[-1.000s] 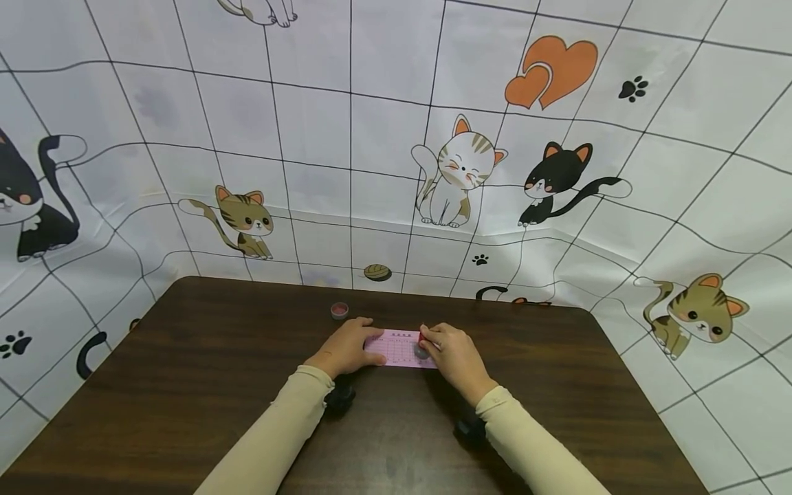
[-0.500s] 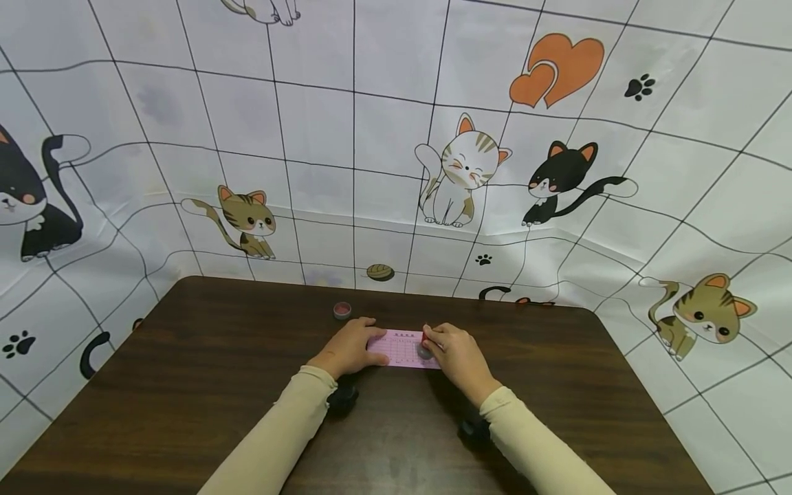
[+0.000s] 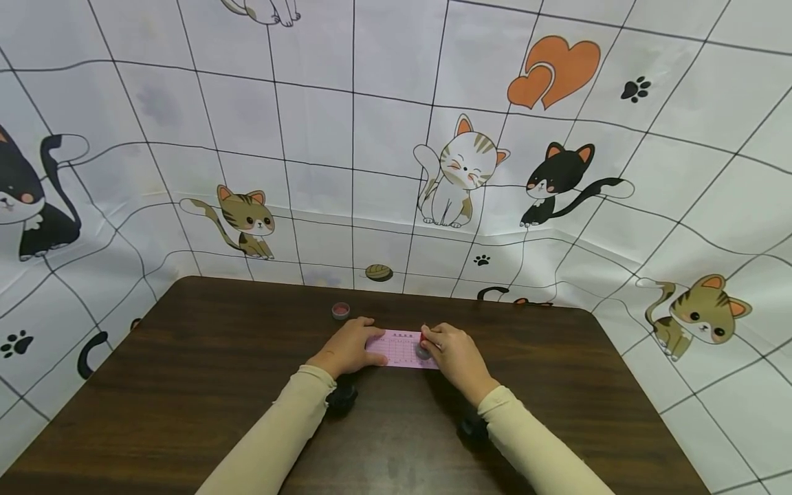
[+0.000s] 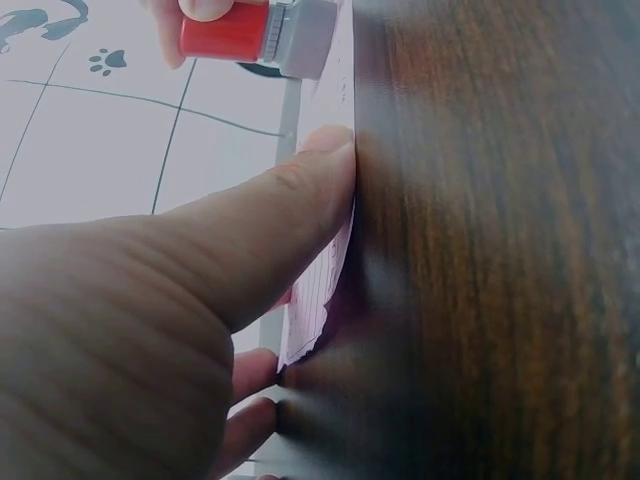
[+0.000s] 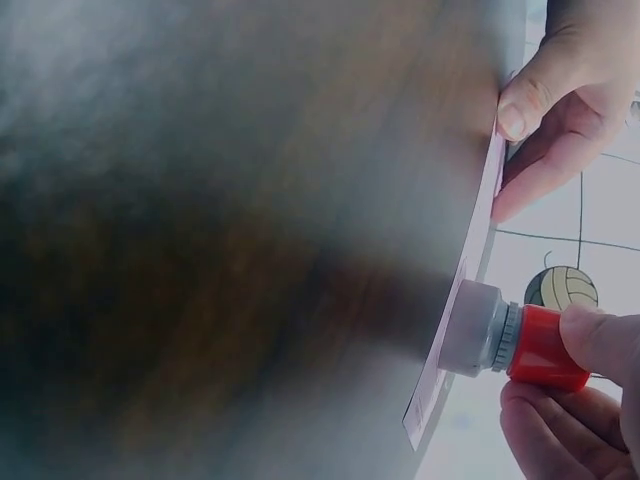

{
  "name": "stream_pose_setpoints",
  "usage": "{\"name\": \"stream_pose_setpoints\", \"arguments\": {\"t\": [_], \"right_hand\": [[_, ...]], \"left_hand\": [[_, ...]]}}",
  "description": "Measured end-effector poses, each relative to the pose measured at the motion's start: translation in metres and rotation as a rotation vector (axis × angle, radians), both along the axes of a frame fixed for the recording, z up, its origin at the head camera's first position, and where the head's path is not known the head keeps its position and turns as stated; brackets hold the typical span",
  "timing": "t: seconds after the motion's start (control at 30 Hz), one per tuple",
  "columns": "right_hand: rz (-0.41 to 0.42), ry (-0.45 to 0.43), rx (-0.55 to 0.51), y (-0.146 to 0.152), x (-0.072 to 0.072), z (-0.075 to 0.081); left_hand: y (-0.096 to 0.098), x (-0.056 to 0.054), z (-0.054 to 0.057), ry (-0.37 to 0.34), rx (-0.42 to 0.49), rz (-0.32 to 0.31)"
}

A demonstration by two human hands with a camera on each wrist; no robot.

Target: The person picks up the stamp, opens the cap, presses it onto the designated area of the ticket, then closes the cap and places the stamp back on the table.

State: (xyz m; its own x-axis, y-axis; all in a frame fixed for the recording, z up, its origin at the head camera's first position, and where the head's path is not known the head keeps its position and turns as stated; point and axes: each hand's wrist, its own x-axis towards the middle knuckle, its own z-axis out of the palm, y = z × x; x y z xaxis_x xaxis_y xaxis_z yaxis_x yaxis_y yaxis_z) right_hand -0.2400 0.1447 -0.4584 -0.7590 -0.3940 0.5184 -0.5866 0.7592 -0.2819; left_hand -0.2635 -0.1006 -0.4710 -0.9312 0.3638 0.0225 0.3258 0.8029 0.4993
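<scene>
A pink paper slip (image 3: 401, 348) printed with a grid lies on the dark wood table. My right hand (image 3: 459, 359) pinches the red handle of a stamp (image 5: 545, 348) between thumb and fingers. The stamp stands upright, its wide grey end down on the slip's right part. At the slip's left end, my left hand (image 3: 348, 349) rests with thumb on the near edge and fingers at the far edge. The left wrist view shows that thumb pressing the paper (image 4: 325, 250), whose torn-looking end curves up slightly off the table.
A small round container (image 3: 340, 311) with red inside sits behind my left hand, near the back of the table (image 3: 216, 357). A white grid-patterned curtain (image 3: 309, 137) with cartoon cats hangs beyond the table. Dark devices (image 3: 342, 399) are at both wrists.
</scene>
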Motion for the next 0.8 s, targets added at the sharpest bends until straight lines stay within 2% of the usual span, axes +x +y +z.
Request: {"name": "stream_pose_setpoints", "arguments": {"t": [0.63, 0.8], "right_hand": [[0.007, -0.002, 0.01, 0.002, -0.0012, -0.0025], [0.005, 0.008, 0.011, 0.0026, -0.002, -0.0012]], "left_hand": [[0.0009, 0.0007, 0.0006, -0.016, -0.008, 0.002], [0.0014, -0.0005, 0.0015, -0.001, -0.015, -0.001]]}}
